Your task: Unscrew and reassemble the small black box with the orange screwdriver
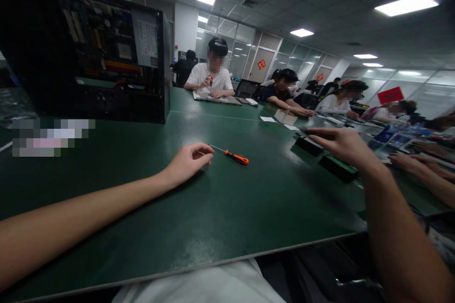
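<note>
the left hand (188, 163) rests on the green table (249, 208) with fingertips pinched on the thin shaft of the orange-handled screwdriver (232, 155), pinning it flat, while the right hand (341, 147) hovers open, fingers spread, over small dark modules (337, 168), holding nothing.

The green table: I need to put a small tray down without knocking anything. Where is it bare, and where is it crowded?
Bare: the green table between the left hand, the screwdriver and the near edge, and the stretch beyond the screwdriver, beside the open computer case. Crowded: around the right hand, where black modules lie.
</note>
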A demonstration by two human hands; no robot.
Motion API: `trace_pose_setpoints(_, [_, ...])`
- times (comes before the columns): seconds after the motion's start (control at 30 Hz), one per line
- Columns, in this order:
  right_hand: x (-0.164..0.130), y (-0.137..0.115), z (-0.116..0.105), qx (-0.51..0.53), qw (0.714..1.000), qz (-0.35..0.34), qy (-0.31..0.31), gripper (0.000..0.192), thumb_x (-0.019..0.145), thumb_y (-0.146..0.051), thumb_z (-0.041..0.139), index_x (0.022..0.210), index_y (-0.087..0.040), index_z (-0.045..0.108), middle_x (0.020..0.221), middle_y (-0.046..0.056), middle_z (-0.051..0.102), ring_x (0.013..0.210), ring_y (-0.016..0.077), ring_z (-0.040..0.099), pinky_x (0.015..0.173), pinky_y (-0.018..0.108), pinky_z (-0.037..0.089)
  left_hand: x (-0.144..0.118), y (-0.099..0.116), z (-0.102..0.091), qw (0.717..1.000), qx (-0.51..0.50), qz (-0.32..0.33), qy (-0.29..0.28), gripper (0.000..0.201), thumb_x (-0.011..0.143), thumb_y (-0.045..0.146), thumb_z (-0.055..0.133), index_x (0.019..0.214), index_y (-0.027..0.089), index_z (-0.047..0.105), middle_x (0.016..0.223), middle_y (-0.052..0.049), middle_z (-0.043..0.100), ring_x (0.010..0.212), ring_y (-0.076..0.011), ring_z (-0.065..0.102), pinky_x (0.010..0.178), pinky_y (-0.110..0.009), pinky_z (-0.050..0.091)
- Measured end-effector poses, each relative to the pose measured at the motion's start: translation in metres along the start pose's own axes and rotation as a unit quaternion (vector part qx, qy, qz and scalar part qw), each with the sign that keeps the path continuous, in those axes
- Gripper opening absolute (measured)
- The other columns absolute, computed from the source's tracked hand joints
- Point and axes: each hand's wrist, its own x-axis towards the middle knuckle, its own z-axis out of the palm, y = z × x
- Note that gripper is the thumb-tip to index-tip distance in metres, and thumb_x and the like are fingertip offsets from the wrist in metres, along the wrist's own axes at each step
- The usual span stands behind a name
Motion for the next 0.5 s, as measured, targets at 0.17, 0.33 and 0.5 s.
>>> trace_pose_setpoints(0.17, [-0.010,0.130,0.000,-0.136,0.983,0.119,-0.032,0.042,0.084,-0.045,0.059,0.111,-0.022,0.081,0.097,0.010,0.079,0.094,0.0340,0.072,0.076,0.036,0.051,0.000,0.002,0.000,1.000,0.005,-0.002,0.001,0.030,0.082,0.037,0.068,0.100,0.013,0.070,0.093,-0.008,0.073,0.081,-0.0206,0.070,0.082,-0.036,0.055])
trace_pose_setpoints(0.33, [-0.014,0.160,0.022,-0.136,0.981,0.114,-0.077,0.046,0.084,-0.049,0.057,0.116,-0.024,0.079,0.107,0.008,0.079,0.103,0.0354,0.072,0.082,0.038,0.054,0.000,0.005,0.000,1.000,0.006,-0.006,-0.001,0.029,0.082,0.035,0.066,0.099,0.013,0.070,0.094,-0.008,0.072,0.081,-0.0201,0.069,0.082,-0.036,0.054])
trace_pose_setpoints(0.5, [-0.007,0.158,0.024,-0.146,0.979,0.113,-0.086,0.052,0.084,-0.051,0.055,0.120,-0.021,0.078,0.110,0.010,0.078,0.105,0.0370,0.071,0.085,0.042,0.054,0.000,0.004,0.000,1.000,0.010,-0.004,-0.002,0.025,0.083,0.033,0.065,0.098,0.014,0.070,0.095,-0.008,0.072,0.079,-0.0194,0.069,0.080,-0.035,0.054])
